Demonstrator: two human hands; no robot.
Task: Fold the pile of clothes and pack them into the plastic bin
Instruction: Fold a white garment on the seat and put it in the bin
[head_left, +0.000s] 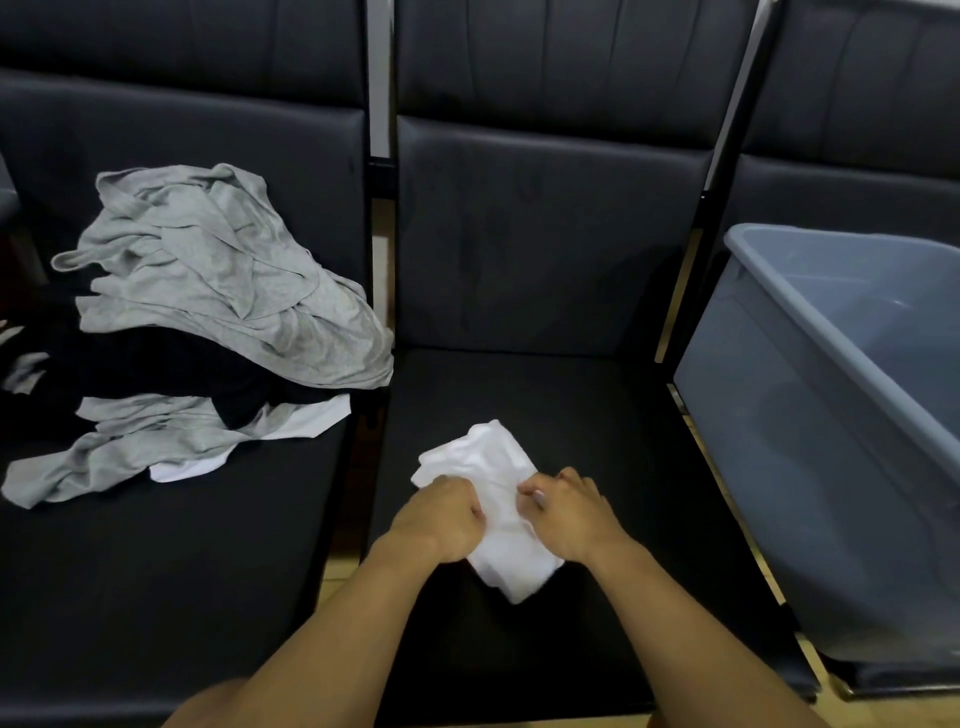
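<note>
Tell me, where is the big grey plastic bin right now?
In the head view, the big grey plastic bin sits on the chair at the far right, beside the middle seat where both hands hold the white garment.

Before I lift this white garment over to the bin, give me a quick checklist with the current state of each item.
1. Left hand grips the folded white cloth garment: ok.
2. Right hand pinches the same garment: ok.
3. Garment folded compactly on the middle black padded chair seat: ok, a small bundle; neatness of the fold cannot tell.
4. Grey plastic bin open, on the person's right: ok, no lid on it.
5. Room in the bin: the visible inside is bare; its bottom cannot tell.
6. Pile of grey, black and white clothes left to fold on the left seat: not ok, unfolded.
</note>
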